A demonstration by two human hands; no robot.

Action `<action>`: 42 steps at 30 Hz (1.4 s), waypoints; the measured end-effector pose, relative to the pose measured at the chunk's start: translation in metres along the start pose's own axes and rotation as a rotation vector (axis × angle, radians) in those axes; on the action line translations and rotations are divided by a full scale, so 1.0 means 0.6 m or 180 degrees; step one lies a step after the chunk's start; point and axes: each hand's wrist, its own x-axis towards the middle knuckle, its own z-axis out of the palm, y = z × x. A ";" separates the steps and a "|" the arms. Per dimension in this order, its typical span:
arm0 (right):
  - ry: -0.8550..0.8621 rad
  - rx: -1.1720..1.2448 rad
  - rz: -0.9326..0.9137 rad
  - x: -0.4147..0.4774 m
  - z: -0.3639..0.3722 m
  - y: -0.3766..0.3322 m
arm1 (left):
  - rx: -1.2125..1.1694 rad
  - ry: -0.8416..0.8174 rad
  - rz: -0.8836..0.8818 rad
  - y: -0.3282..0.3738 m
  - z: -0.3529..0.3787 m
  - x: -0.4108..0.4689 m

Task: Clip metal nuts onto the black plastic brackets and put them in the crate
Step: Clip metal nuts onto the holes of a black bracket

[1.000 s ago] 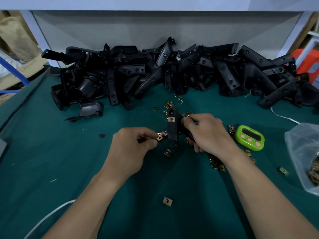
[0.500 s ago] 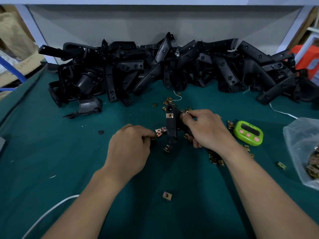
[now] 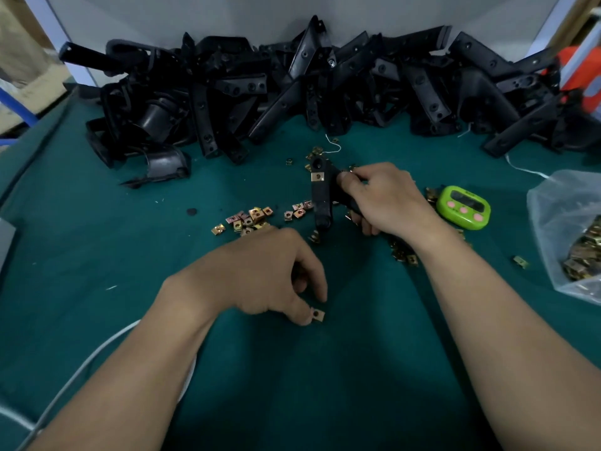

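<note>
Green cloth: left fingers around nut

**No legible text**

No word, number or brand can be read anywhere in the view. The one likely carrier is the green timer – its display is dark, and any digits on it are too small and blurred to make out.
</note>
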 end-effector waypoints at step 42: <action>-0.0537 0.0932 -0.0285 -0.027 0.032 -0.035 | -0.2637 0.2254 -0.0341 -0.055 0.031 0.057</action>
